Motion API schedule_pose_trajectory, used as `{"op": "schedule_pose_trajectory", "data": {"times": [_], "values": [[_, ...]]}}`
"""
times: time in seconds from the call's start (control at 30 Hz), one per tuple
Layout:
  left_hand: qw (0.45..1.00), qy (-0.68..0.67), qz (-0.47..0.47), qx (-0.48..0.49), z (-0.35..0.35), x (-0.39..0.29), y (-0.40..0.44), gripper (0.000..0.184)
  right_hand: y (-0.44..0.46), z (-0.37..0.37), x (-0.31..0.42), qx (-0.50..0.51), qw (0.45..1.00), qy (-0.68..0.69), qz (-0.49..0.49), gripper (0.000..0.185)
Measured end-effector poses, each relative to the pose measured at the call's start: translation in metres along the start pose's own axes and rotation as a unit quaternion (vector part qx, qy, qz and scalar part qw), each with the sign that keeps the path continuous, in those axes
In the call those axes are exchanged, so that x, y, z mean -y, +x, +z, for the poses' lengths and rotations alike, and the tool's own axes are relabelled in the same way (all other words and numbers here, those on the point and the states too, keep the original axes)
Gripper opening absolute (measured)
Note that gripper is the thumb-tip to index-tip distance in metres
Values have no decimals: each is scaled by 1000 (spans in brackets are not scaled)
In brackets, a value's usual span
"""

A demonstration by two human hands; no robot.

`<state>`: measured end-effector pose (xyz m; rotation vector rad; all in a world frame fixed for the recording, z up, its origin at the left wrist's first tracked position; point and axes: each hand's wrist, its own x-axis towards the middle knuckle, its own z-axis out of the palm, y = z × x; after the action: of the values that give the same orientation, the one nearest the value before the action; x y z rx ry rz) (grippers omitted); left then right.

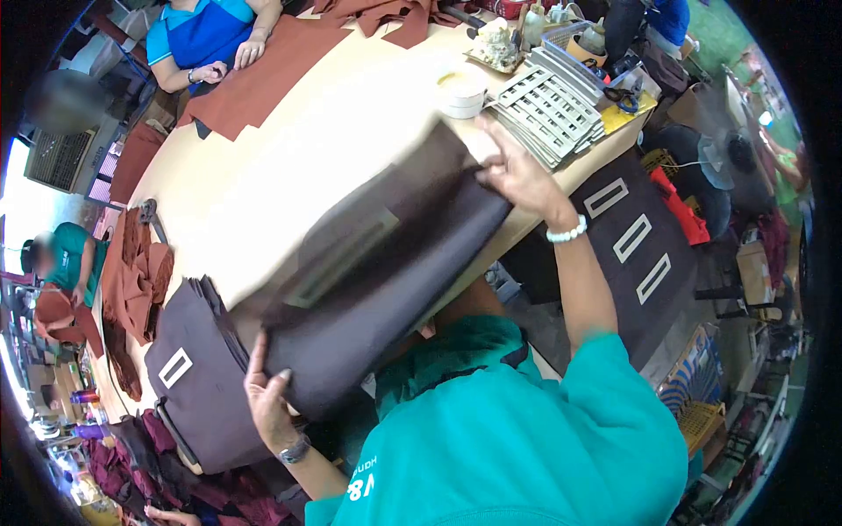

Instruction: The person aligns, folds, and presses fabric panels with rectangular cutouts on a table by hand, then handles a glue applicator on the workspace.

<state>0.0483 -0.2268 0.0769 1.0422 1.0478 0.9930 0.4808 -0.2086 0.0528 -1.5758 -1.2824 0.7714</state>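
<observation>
A large dark brown leather piece (386, 298) is stretched between my two hands over the near table edge, blurred by motion and bowed along its length. On it shows a smeared pale rectangular patch (346, 254). My right hand (522, 174) is closed on its upper right corner. At its lower left end, my left hand (270, 399) grips the edge between fingers and thumb. Beside the left hand lies a stack of similar dark pieces (206, 386), the top one bearing a cream rectangular frame (175, 367).
On the table (289, 167), a white tub (460, 95) and a stack of slotted pale boards (548, 110) stand at the right. Another person's hands (232, 61) rest near reddish-brown leather (263, 74). Dark leather with several cream frames (631, 238) hangs at the right.
</observation>
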Motion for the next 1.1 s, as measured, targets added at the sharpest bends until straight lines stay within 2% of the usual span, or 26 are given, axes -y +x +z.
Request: {"op": "schedule_pose_trajectory", "data": {"times": [0.03,0.07,0.13,0.2,0.3,0.33,0.4,0.47,0.53,0.6,0.67,0.73,0.8,0.83,0.87,0.93,0.97,1.03,1.1], "values": [[1000,17,-11,-5,2,7,0,66,-8,0,-12,21,996,-74,42,72],[999,34,-23,-11,3,15,1,66,-15,2,-14,48,994,-83,42,70],[999,-1,-42,-17,-5,34,8,55,-22,0,-10,75,984,-96,133,73],[997,-11,-30,-63,-6,46,16,49,-18,6,-16,34,991,-91,91,77],[997,1,-17,-81,-11,51,29,45,-1,24,-31,-16,998,-60,-5,82],[997,2,-8,-72,-15,50,31,45,9,31,-36,-31,998,-46,-42,83],[999,3,6,-45,-17,52,38,46,28,41,-45,-50,994,-90,-39,82],[997,59,19,-38,1,29,33,57,35,47,-35,-58,992,-89,-69,82],[1000,15,25,0,3,15,30,61,22,27,14,-1,1000,-25,-10,78],[998,-28,58,13,30,-6,17,64,6,4,11,-40,989,115,-83,74],[993,45,88,57,45,-16,17,61,-18,-29,12,-89,960,215,-156,71],[994,22,61,85,83,-14,23,47,-58,-84,-12,-134,974,173,-68,73],[976,168,81,114,115,9,45,37,-115,-131,-37,-224,973,54,5,73],[968,198,61,143,142,23,51,33,-146,-154,-49,-255,965,18,54,74],[966,186,2,177,174,33,48,33,-182,-174,-59,-266,957,23,116,73],[940,174,-73,283,238,55,37,40,-261,-211,-95,-315,931,-95,160,70],[894,218,-84,383,263,61,35,45,-303,-230,-113,-328,911,-172,179,68],[788,242,-44,565,301,105,29,53,-372,-259,-117,-370,874,-228,219,64],[699,191,-6,689,340,125,4,57,-425,-289,-109,-434,833,-152,308,63]]}}
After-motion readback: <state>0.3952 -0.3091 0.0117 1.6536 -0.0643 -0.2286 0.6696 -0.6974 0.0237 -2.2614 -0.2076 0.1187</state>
